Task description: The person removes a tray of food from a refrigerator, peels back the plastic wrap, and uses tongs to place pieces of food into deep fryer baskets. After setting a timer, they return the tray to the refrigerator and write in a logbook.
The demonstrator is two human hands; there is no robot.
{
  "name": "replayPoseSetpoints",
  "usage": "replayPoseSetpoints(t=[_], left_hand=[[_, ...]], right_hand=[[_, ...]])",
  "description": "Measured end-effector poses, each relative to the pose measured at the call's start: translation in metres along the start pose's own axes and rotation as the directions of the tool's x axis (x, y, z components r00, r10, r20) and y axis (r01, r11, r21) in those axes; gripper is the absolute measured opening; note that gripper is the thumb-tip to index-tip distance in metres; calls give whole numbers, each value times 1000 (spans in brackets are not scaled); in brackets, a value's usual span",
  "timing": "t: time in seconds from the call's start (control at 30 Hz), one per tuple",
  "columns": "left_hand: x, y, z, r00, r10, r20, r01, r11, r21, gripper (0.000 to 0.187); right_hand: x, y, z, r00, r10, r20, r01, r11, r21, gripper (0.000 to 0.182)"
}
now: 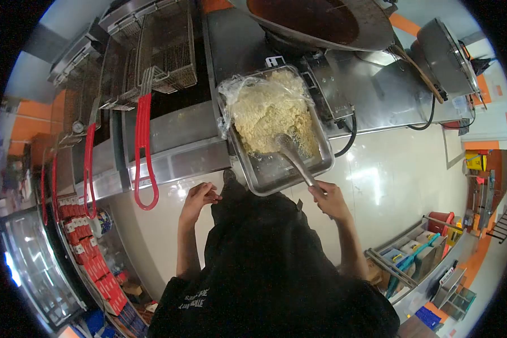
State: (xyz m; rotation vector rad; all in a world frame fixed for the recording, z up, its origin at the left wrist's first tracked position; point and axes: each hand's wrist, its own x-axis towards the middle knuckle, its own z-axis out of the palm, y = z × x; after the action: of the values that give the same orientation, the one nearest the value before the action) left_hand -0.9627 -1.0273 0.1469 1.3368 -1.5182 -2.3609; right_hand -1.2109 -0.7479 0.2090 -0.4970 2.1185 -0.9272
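My right hand point(329, 201) is closed around the handle of a metal serving spoon point(294, 158). The spoon's head rests in pale yellow, grainy food that looks like rice point(270, 115). That food fills most of a rectangular metal tray point(281, 186), whose near end shows bare metal. Clear plastic wrap point(236, 90) is bunched over the tray's far left side. Left of the tray's near end, my left hand point(200, 198) hangs free, its fingers loosely bent and slightly apart, with nothing in it.
Fryer baskets point(166, 45) with red handles point(143, 135) jut out at the left. A large wok point(372, 25) of dark reddish liquid stands behind the tray, with a lidded pot point(445, 56) to its right. Shelved red packages point(96, 259) are at lower left, a rack point(405, 253) at lower right.
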Motion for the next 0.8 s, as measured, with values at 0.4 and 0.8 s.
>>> replayPoseSetpoints(t=[0.4, 0.8], left_hand=[[19, 10, -21, 998, 2, 59, -7, 996, 92, 37], [44, 20, -48, 984, -39, 173, 19, 993, 114, 33]], right_hand=[[-60, -73, -54, 983, 30, -180, -135, 782, -609, 18], [-78, -154, -67, 996, -52, -71, -44, 392, -919, 18]])
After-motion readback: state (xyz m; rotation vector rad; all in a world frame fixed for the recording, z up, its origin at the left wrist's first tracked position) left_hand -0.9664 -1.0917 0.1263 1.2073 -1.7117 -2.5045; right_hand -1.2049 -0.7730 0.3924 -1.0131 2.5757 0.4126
